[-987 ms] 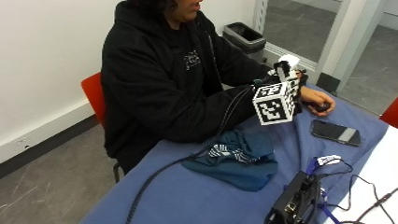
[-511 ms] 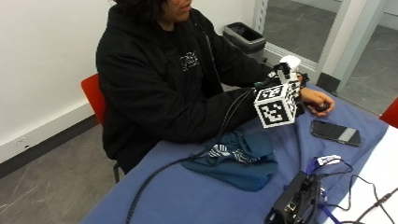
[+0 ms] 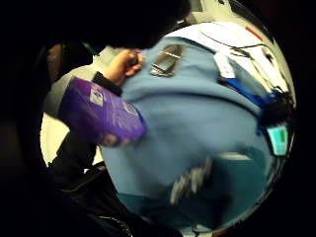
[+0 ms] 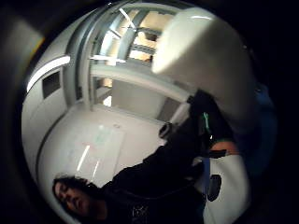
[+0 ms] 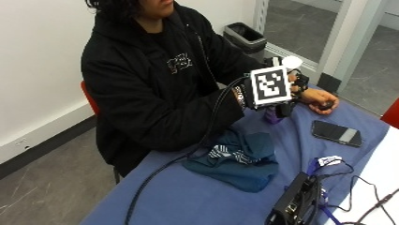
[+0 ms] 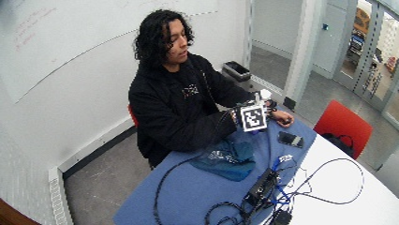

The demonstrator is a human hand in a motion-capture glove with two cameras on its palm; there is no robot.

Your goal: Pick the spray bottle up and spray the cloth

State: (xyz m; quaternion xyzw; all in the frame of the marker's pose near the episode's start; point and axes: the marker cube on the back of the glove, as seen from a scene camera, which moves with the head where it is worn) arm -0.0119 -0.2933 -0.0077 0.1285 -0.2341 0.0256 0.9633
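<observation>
The gloved right hand (image 5: 284, 96) grips the purple spray bottle (image 5: 273, 114) aloft; with the cloth (image 5: 240, 159) at its 7 o'clock, spraying now risks wetting the phone (image 5: 336, 133).

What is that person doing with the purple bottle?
A person sits at a blue table and holds a purple spray bottle up off it in the gloved right hand, with the white spray head above the hand. The bare left hand rests on the table near a phone. A crumpled teal cloth lies on the table below and in front of the bottle. No spray can be seen.
</observation>
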